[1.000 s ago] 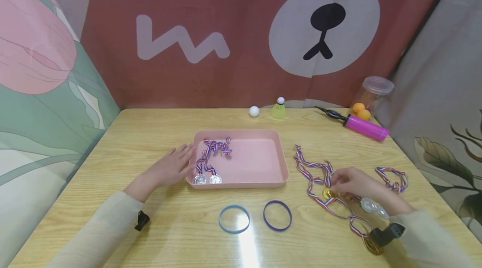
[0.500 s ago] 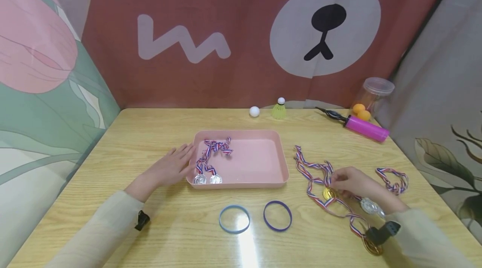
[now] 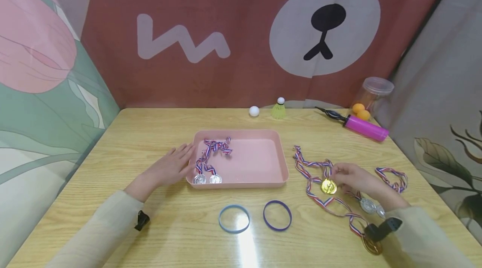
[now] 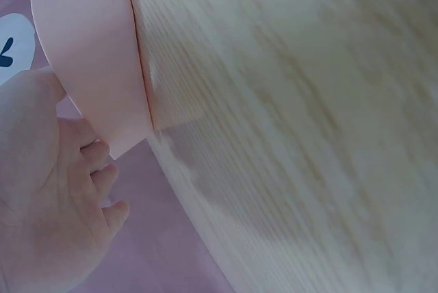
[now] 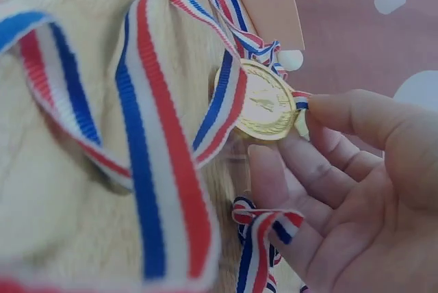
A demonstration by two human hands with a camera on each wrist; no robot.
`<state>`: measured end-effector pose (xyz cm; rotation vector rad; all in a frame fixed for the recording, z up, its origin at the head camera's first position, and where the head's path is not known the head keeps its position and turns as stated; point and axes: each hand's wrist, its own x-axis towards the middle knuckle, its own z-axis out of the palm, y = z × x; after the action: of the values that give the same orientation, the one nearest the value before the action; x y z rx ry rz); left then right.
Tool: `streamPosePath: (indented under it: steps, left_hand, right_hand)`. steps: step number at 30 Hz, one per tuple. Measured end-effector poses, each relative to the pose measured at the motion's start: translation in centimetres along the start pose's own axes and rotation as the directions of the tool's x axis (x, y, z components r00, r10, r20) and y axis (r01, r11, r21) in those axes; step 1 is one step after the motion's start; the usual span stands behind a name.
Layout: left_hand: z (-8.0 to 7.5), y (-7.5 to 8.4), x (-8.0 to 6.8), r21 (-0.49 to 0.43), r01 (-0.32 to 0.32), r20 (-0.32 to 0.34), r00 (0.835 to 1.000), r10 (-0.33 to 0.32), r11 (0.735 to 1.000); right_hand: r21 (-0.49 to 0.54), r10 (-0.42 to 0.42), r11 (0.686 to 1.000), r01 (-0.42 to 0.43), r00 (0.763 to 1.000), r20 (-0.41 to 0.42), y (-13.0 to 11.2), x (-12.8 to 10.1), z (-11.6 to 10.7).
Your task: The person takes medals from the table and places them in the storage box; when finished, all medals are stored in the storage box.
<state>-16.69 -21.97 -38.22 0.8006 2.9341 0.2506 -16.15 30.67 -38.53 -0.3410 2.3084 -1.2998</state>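
Since the earlier frame the gold medal (image 3: 329, 186) had come up off the surface and shifted slightly toward the far edge, and the right hand (image 3: 354, 179) had risen with it; the left hand (image 3: 171, 169) had not moved. The right grip was closed on the medal, thumb and fingertips (image 5: 274, 170) pinching its rim, the disc (image 5: 265, 107) tilted on edge with its face turned outward. Its striped ribbon (image 3: 320, 201) trailed from the disc back toward the near right corner of the surface, looping over the wood and lying across other ribbons there, so the long axis of the load ran away from the grip toward the person. The pink tray (image 3: 278, 150) lay to the left of the medal, well apart from it, near the middle of the surface. The left hand rested flat, fingers straight and holding nothing, touching the tray's left wall (image 4: 96, 67), so it was the nearer hand to the tray, while only the right was at the medal. Two silver medals (image 3: 207, 179) lay in the tray's near left corner.
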Motion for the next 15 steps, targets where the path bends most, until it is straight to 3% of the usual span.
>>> streamPosePath:
  steps: [15]
  left_hand:
    - [-0.1,0.1,0.1,0.008,0.009,0.012,1.000,-0.009,1.000]
  right_hand:
    - [-0.044,-0.021,0.999,0.014,0.985,-0.170,-1.8,0.1,-1.2]
